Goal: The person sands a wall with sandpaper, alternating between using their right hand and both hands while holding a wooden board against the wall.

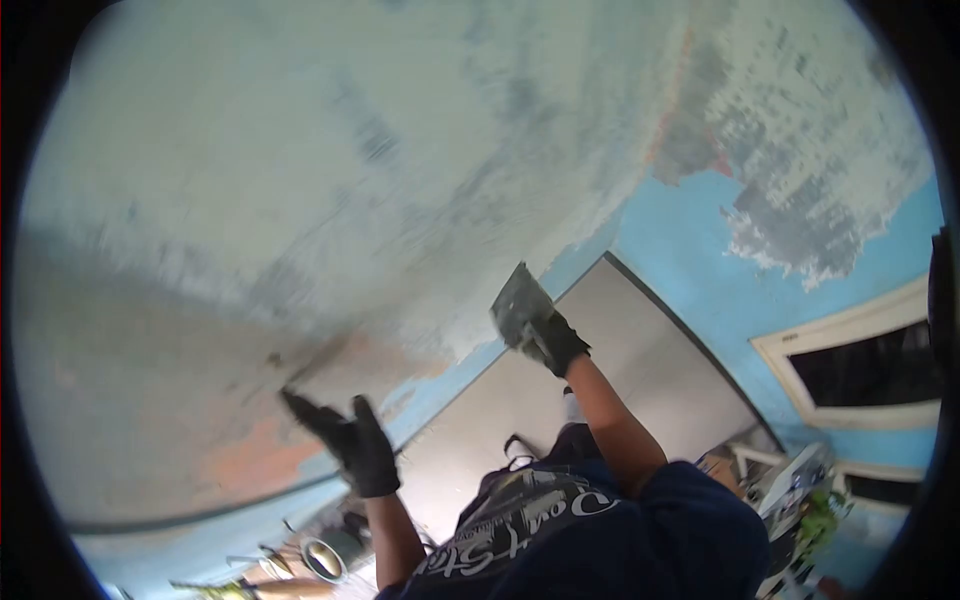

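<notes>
My right hand [556, 342], in a dark work glove, is closed around a wide putty knife [522, 300]. The flat grey blade points up and its handle is hidden in the glove; in this view it overlaps the lower edge of the patched wall [420, 180]. My left hand [352, 448], gloved in black, is raised at the lower left with fingers stretched and thumb apart, holding nothing. Its fingertips are right at the wall, beside a dark shadow and a bare orange-brown patch [262, 448]. Pale filler and grey smears cover most of the wall.
A blue wall [690, 225] with another rough grey patch stands at the right, with a framed dark opening [865, 365]. Below me lies a pale floor [630, 345]. Clutter [325, 560] is at the lower left; a green plant [820, 520] sits among items at the lower right.
</notes>
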A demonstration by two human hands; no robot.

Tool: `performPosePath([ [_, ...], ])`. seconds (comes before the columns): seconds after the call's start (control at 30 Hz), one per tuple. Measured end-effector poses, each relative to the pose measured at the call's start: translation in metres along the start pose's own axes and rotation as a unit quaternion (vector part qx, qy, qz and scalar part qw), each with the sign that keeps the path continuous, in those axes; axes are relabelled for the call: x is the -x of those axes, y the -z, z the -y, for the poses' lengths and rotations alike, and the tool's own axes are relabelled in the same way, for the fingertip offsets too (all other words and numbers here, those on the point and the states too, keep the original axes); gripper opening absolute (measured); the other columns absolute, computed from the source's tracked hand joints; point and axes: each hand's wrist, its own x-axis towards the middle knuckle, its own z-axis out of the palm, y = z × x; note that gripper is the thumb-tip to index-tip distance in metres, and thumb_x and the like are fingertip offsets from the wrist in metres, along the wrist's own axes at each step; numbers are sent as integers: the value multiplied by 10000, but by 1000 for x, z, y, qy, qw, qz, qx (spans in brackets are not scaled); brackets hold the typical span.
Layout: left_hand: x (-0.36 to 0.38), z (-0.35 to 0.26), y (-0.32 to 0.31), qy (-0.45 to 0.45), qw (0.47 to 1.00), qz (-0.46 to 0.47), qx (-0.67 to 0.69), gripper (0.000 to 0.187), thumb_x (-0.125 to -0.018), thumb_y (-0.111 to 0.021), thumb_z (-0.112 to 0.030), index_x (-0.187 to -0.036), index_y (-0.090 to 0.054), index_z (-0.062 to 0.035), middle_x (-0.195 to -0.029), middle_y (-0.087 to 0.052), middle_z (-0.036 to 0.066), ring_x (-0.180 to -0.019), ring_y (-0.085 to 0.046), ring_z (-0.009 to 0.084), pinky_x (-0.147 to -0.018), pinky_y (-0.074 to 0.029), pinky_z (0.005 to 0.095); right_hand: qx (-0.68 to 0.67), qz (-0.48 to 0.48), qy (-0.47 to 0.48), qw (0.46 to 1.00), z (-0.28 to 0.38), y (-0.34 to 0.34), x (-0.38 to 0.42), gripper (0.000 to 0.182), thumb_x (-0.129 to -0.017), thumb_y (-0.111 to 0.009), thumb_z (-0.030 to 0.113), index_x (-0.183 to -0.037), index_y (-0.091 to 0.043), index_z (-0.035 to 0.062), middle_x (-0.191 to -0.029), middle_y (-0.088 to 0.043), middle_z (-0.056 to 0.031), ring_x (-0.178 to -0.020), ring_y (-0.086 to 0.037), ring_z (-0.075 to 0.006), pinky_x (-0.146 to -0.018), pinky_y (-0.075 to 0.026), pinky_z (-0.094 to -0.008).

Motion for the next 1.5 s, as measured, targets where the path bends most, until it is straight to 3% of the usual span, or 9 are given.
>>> performPosePath([
  [0.1, 57, 29, -4, 201, 946, 126, 223, 667, -970, -538, -137, -1536, -188, -85, -1559, -293, 108, -1407, -329, 230, -1081, -341, 402, 30, 83, -48, 995, 32, -103, 99, 427, -851, -545, 5, -1275, -507, 41, -1165, -619, -115, -1034, -640, -213, -886, -554, -371],
  [0.23, 101, -1, -32, 396, 604, 279, 633, 568, -970, -563, -133, -1476, -314, -67, -1388, -502, 107, -1261, -496, 222, -1040, -430, 399, 206, 183, 36, 961, 46, -128, 116, 435, -839, -557, -7, -1271, -519, 12, -1188, -611, -127, -1042, -646, -229, -860, -568, -368],
  [0.33, 102, -34, -61, -91, 930, 295, 200, 494, -968, -571, -146, -1419, -390, -61, -1226, -596, 130, -1098, -607, 252, -869, -522, 350, 310, 270, -4, 912, 49, -103, 92, 457, -854, -575, -1, -1300, -489, 37, -1192, -611, -119, -1082, -633, -235, -903, -562, -389],
  [0.4, 130, -26, -85, 115, 905, 244, 329, 457, -964, -573, -131, -1389, -426, -48, -1190, -613, 138, -1061, -621, 257, -869, -522, 355, 226, 261, -147, 927, 60, -113, 84, 455, -876, -587, 31, -1317, -476, 38, -1202, -610, -114, -1105, -621, -238, -928, -547, -389],
  [0.47, 126, -41, -92, -89, 983, 147, 65, 361, -969, -568, -143, -1305, -513, -23, -1110, -640, 171, -980, -649, 279, -842, -526, 366, 98, 239, -276, 926, 81, -121, 78, 447, -913, -593, 96, -1338, -470, 25, -1215, -611, -106, -1136, -600, -240, -934, -527, -386],
  [0.93, 126, -174, -197, 341, 833, -75, 430, 339, -969, -523, -77, -1302, -532, -17, -1216, -613, 75, -1072, -599, 164, -883, -525, 353, 372, 327, -405, 768, 210, -79, -2, 510, -944, -598, 202, -1397, -418, 49, -1269, -573, -130, -1138, -599, -244, -853, -555, -360],
  [1.1, 72, -113, -146, 159, 892, -420, 58, 416, -1012, -376, -194, -1370, -432, 11, -1357, -475, 135, -1245, -462, 225, -1048, -370, 341, 253, 378, -414, 788, 223, -69, -9, 553, -963, -560, 202, -1456, -368, 41, -1452, -449, -157, -1314, -463, -330, -1020, -449, -437],
  [1.37, -36, -55, -189, -228, 938, -159, 208, 788, -978, -298, -532, -1520, -154, 20, -1604, -131, 164, -1482, -122, 259, -1193, -88, 340, 244, 322, -316, 858, 279, -49, -32, 488, -973, -549, 215, -1421, -433, 60, -1407, -504, -138, -1288, -492, -326, -1001, -466, -426],
  [1.5, -8, -23, -205, 149, 920, -349, 95, 568, -1000, -319, -234, -1492, -232, 35, -1538, -280, 222, -1428, -278, 275, -1184, -187, 355, 222, 299, -285, 883, 298, -29, -37, 487, -958, -569, 211, -1407, -452, 60, -1384, -526, -132, -1276, -501, -320, -993, -475, -421],
])
